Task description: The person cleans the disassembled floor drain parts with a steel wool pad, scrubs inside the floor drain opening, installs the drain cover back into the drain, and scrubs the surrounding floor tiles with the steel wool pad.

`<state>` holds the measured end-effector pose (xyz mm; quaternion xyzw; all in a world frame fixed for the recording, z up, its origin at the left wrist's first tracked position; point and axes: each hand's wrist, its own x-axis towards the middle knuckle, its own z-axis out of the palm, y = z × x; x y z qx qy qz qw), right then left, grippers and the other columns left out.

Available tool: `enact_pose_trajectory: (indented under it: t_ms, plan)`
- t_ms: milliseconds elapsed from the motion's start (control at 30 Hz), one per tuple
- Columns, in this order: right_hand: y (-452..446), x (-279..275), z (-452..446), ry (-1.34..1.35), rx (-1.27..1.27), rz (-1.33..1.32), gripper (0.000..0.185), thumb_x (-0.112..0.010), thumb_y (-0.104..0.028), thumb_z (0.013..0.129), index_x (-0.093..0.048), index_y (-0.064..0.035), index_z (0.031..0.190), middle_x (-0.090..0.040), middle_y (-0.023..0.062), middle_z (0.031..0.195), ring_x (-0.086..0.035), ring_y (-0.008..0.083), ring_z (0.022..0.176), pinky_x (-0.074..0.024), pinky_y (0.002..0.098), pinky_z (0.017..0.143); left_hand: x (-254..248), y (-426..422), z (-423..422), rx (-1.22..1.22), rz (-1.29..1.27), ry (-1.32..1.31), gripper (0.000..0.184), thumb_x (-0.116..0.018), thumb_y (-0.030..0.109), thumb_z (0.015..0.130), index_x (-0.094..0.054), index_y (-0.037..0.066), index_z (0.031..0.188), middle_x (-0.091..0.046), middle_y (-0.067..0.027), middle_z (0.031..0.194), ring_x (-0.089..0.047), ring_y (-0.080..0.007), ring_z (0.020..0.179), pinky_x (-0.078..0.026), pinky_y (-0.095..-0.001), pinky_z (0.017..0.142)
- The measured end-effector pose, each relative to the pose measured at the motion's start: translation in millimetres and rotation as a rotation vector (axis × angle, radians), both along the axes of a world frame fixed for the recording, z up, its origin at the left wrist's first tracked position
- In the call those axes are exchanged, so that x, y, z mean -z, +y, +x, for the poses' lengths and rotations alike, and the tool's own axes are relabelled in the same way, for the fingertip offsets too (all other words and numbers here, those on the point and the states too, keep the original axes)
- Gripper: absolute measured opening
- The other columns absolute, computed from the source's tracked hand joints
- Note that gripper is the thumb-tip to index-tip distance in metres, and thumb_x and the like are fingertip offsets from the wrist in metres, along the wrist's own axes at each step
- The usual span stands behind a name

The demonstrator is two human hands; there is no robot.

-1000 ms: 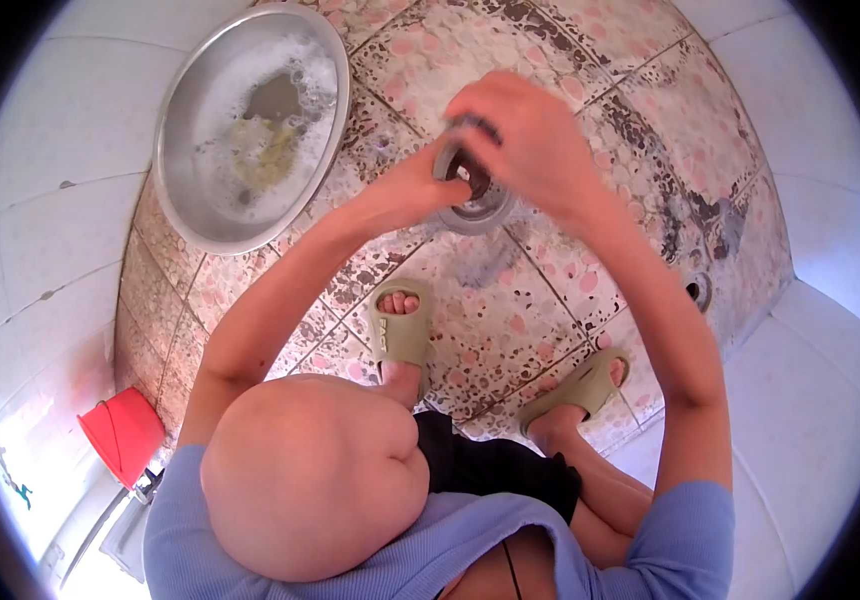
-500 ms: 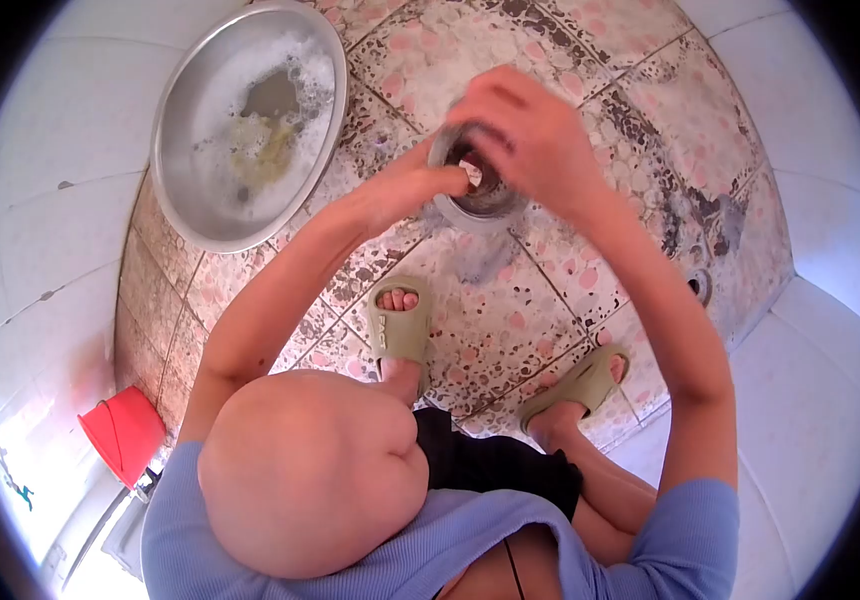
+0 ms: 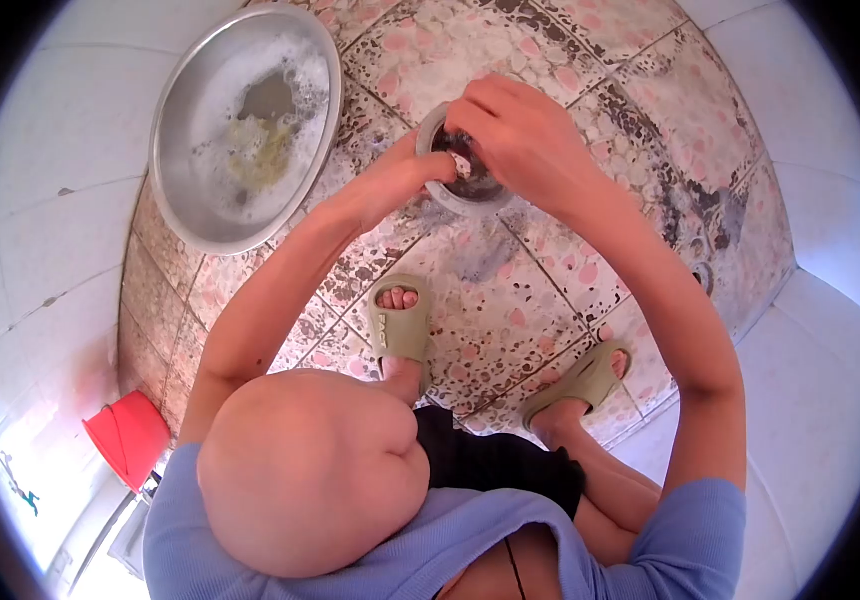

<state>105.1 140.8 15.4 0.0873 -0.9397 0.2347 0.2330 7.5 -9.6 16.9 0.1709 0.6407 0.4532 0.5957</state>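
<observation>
A round grey ring-shaped object (image 3: pixel 470 205), with a dark inside and a gap through which patterned floor shows, hangs over the tiles between my hands. My left hand (image 3: pixel 405 180) grips its left rim, the thumb reaching inside the opening. At its upper right, my right hand (image 3: pixel 520 130) has its fingers curled over the rim and into the opening. Whatever those fingertips may pinch is hidden. To the left, a large metal basin (image 3: pixel 185 205) holds foamy water with a yellowish patch.
Speckled tile floor (image 3: pixel 510 310) lies below, with a drain hole (image 3: pixel 700 277) at the right. My feet wear green slides (image 3: pixel 402 330). A red bucket (image 3: pixel 128 438) stands at the lower left. White tiled walls (image 3: pixel 60 170) rise at both sides.
The ring-shaped object and my left hand have shifted slightly left. My right hand, blurred by motion earlier, is now sharper and its fingers reach down into the opening.
</observation>
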Motion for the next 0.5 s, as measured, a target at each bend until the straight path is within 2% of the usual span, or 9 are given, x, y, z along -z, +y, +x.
enact_pose_trajectory:
  t_ms: [100,200,267,367,400,467,500]
  plan:
    - [-3.0,11.7,1.8,-0.112,0.201,0.053,0.018,-0.063,-0.005,0.065,-0.057,-0.0066,0.082,-0.058,0.0062,0.079,-0.058,0.0237,0.08,-0.0483,0.0348,0.067,4.9,5.1,8.9,-0.091,0.262,0.168,0.053,-0.047,0.011,0.071,-0.041,0.007,0.123,-0.052,-0.007,0.109,-0.047,-0.0141,0.1,-0.038,-0.0273,0.087]
    - [-13.6,16.8,7.4,-0.316,0.367,-0.013,0.018,-0.063,-0.004,0.067,-0.057,-0.0058,0.084,-0.058,0.0074,0.079,-0.059,0.0247,0.08,-0.0487,0.0349,0.068,9.8,5.6,15.4,-0.103,0.286,0.338,0.053,-0.046,0.009,0.072,-0.039,0.008,0.125,-0.051,-0.0065,0.111,-0.046,-0.0149,0.104,-0.036,-0.0285,0.093]
    - [-15.1,23.9,7.2,-0.392,0.405,-0.152,0.019,-0.064,-0.005,0.068,-0.056,-0.0055,0.085,-0.058,0.0077,0.078,-0.059,0.0251,0.079,-0.0488,0.0349,0.068,8.4,6.2,19.7,-0.198,0.226,0.244,0.052,-0.047,0.012,0.073,-0.04,0.008,0.124,-0.051,-0.0062,0.11,-0.047,-0.0148,0.102,-0.037,-0.028,0.089]
    - [-12.0,28.1,2.1,-0.012,0.203,-0.308,0.02,-0.064,-0.006,0.068,-0.056,-0.0067,0.086,-0.057,0.0067,0.078,-0.058,0.0259,0.08,-0.0483,0.0349,0.068,25.3,-0.6,17.9,-0.196,0.058,0.037,0.048,-0.048,0.013,0.075,-0.042,0.004,0.122,-0.052,-0.008,0.112,-0.051,-0.0158,0.101,-0.039,-0.0293,0.09]
    - [-11.6,26.3,-1.2,-0.007,0.122,-0.264,0.019,-0.064,-0.007,0.068,-0.056,-0.0072,0.086,-0.057,0.0064,0.078,-0.057,0.0263,0.08,-0.0479,0.0352,0.068,27.7,-2.1,14.8,-0.172,-0.007,-0.039,0.046,-0.048,0.012,0.076,-0.043,0.002,0.121,-0.053,-0.009,0.113,-0.052,-0.0163,0.102,-0.04,-0.0302,0.091]
    - [-8.2,19.9,-6.3,0.002,-0.027,-0.167,0.019,-0.064,-0.007,0.069,-0.056,-0.0082,0.086,-0.057,0.0058,0.078,-0.057,0.0271,0.081,-0.0471,0.0356,0.067,28.6,-3.6,8.4,-0.111,0.003,-0.013,0.048,-0.048,0.018,0.073,-0.043,0.006,0.12,-0.053,-0.0062,0.107,-0.049,-0.0144,0.095,-0.038,-0.0266,0.081]
    - [-5.3,20.2,-8.1,0.014,0.0,-0.162,0.019,-0.065,-0.008,0.07,-0.055,-0.0081,0.086,-0.056,0.0055,0.078,-0.056,0.027,0.081,-0.0467,0.0354,0.067,28.0,-2.8,7.1,-0.082,0.01,-0.001,0.049,-0.048,0.021,0.072,-0.044,0.008,0.119,-0.053,-0.0048,0.104,-0.047,-0.0134,0.092,-0.038,-0.0248,0.076]
